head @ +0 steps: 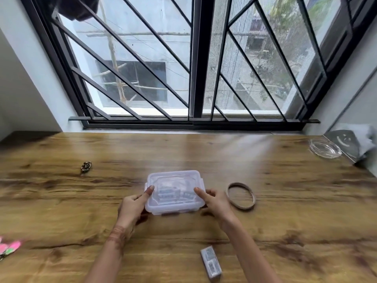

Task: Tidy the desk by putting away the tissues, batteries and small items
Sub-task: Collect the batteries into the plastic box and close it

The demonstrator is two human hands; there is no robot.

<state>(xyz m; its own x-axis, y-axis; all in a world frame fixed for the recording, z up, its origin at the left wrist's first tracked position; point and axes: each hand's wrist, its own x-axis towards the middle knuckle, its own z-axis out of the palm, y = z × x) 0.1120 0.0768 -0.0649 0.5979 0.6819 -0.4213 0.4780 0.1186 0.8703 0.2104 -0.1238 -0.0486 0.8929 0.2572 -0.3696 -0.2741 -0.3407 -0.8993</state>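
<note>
A clear plastic box (175, 192) with its lid on sits in the middle of the wooden desk (285, 201), and batteries show faintly through the lid. My left hand (133, 205) grips its left side with the thumb on the lid. My right hand (214, 201) grips its right side the same way. A small grey pack (211, 264) lies near the front edge, beside my right forearm. A thin ring-shaped band (241, 196) lies just right of the box. A small dark clip (86, 166) rests at the left.
A glass ashtray (325, 148) and a metal holder with a smiley face (344, 142) stand at the far right corner. Pink and green items (10, 247) lie at the left edge. A barred window (193, 58) runs behind the desk.
</note>
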